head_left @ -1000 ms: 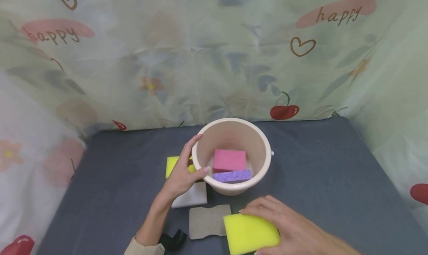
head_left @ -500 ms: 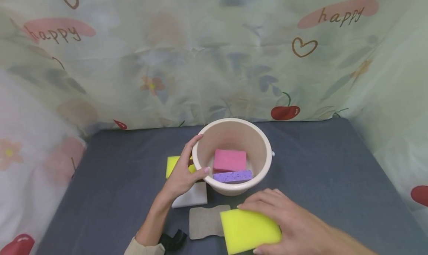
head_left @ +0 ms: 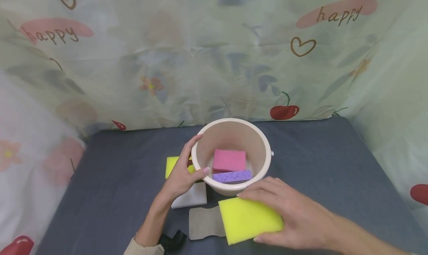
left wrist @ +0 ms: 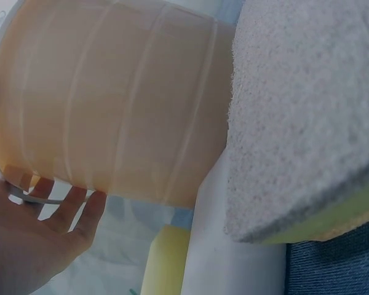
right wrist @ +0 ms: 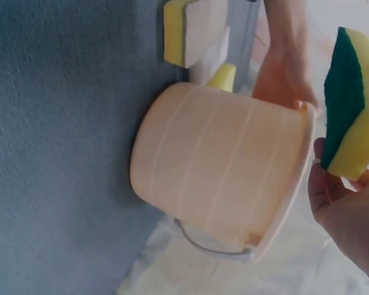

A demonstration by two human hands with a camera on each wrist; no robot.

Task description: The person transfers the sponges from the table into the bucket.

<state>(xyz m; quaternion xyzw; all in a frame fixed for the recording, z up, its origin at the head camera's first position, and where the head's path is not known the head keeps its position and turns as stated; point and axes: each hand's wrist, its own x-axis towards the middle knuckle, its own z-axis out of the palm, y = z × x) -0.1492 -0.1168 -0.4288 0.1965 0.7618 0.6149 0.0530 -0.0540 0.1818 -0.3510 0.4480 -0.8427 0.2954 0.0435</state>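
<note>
A cream bucket (head_left: 234, 133) stands upright on the dark cloth, a pink sponge (head_left: 229, 159) and a purple sponge (head_left: 232, 176) inside it. My left hand (head_left: 180, 179) holds the left side of its rim, thumb over the edge. In front of the bucket, at the right, my right hand (head_left: 295, 216) grips a yellow sponge (head_left: 250, 221) by its edges, off the table. The right wrist view shows this sponge's green scouring layer (right wrist: 344, 92) and places it beyond the bucket's rim, apart from it.
Left of the bucket lie another yellow sponge (head_left: 171, 166), partly hidden by my left hand, and a white sponge (head_left: 192, 196). A grey-topped sponge with a yellow layer (head_left: 204, 224) lies in front. A black object (head_left: 174, 241) is beside my left forearm. Patterned curtains (head_left: 200, 69) enclose the table.
My right hand has risen and moved forward toward the bucket with the yellow sponge. The left hand and the bucket have stayed in place.
</note>
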